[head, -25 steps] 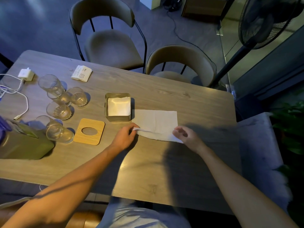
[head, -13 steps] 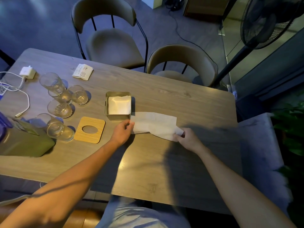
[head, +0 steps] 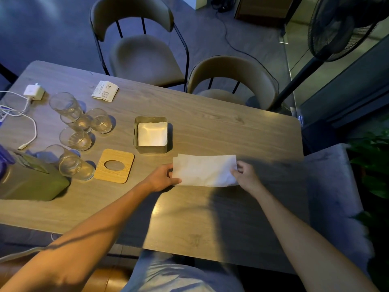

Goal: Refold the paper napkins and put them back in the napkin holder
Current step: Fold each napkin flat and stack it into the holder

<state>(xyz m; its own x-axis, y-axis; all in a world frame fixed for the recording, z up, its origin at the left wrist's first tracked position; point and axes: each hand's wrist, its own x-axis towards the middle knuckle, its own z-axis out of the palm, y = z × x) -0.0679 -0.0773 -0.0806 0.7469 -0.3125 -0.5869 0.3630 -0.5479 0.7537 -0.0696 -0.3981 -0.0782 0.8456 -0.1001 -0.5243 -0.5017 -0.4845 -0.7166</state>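
Observation:
A white paper napkin [head: 205, 170] lies folded in half on the wooden table [head: 210, 218], just in front of the napkin holder. My left hand [head: 162, 179] pinches its left edge. Its right edge is pinched by my right hand [head: 245, 175]. The square metal napkin holder [head: 150, 149] stands behind the napkin and holds a stack of folded white napkins [head: 152, 133].
A wooden lid with a round hole [head: 114, 166] lies left of the holder. Several drinking glasses [head: 73, 131] stand further left, by a green box [head: 27, 182] and a white charger [head: 33, 92]. A small paper packet [head: 105, 91] lies at the back. Two chairs [head: 231, 79] stand behind the table.
Both hands have brought the napkin's near edge over to the far edge, so the open sheet is now folded in half.

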